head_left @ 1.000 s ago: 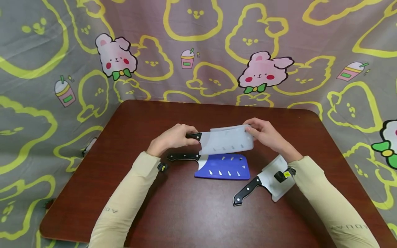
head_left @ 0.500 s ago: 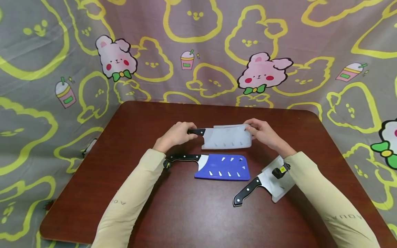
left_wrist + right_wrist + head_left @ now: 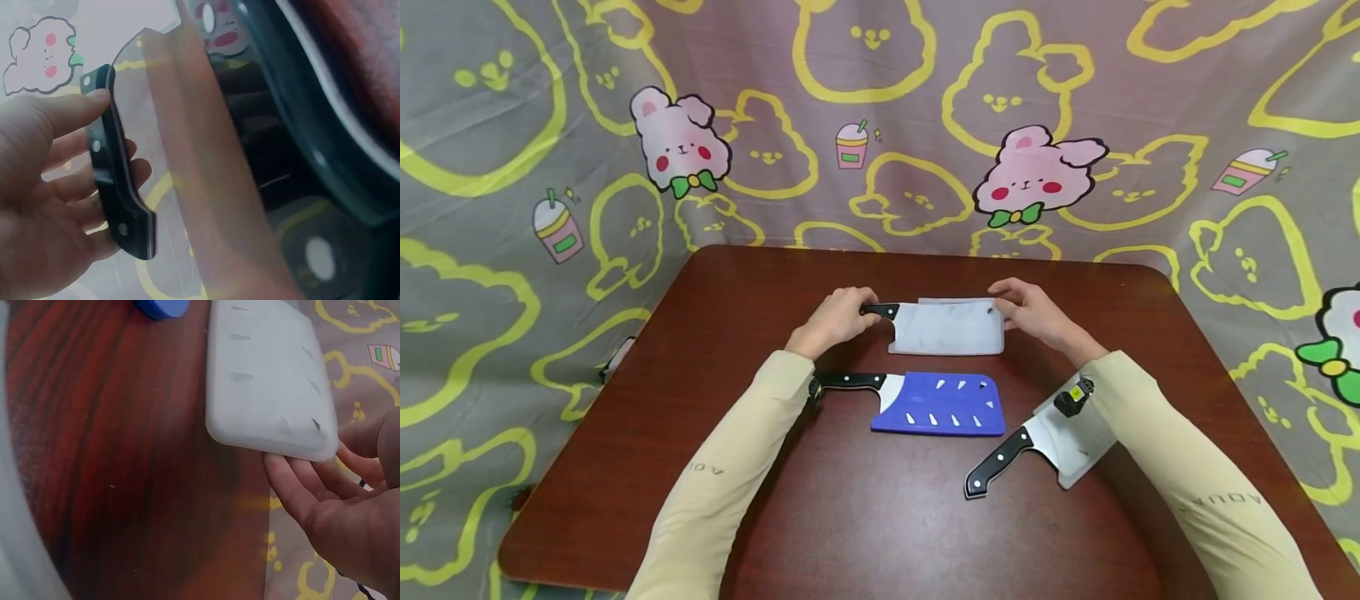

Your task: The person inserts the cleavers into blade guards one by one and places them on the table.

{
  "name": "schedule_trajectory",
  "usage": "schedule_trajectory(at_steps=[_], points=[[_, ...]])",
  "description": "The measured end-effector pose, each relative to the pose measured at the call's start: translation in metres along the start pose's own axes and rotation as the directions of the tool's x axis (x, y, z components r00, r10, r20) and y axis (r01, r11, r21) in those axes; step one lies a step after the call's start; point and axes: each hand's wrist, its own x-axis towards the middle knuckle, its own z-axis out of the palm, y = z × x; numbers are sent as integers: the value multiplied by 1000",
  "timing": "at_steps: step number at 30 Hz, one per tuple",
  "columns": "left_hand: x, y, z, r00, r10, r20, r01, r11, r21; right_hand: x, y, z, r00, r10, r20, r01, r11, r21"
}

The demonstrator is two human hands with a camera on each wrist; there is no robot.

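A cleaver in a whitish translucent slotted blade sheath (image 3: 951, 329) lies level at the back of the three. My left hand (image 3: 841, 317) holds its black riveted handle (image 3: 112, 169), thumb on one side and fingers behind. At the far end of the sheath is my right hand (image 3: 1033, 312), touching the corner; in the right wrist view its fingers (image 3: 294, 487) reach under the end edge and their tips are hidden. Just nearer lies a cleaver in a blue slotted sheath (image 3: 940, 404). A third cleaver (image 3: 1037, 446) in a pale sheath lies slanted at the right, partly under my right forearm.
The dark red-brown table (image 3: 880, 517) has rounded corners. Behind it and at both sides hangs a patterned curtain (image 3: 917, 100). The blue-sheathed cleaver's handle (image 3: 306, 119) looms blurred and close in the left wrist view.
The white-sheathed cleaver has moved back and down to lie more level. My left hand has followed it away from me. My right thumb has slid off the sheath's face, showing its corner hole.
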Motion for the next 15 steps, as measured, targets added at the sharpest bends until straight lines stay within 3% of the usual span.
schedule_trajectory(at_steps=[8, 15], points=[[3, -1, -7, 999, 4, -50, -3, 1000, 8, -3, 3, -9, 999, 23, -29, -22, 999, 28], [-9, -5, -20, 1000, 14, -27, -13, 1000, 21, -21, -1, -16, 998, -10, -58, 10, 1000, -8]])
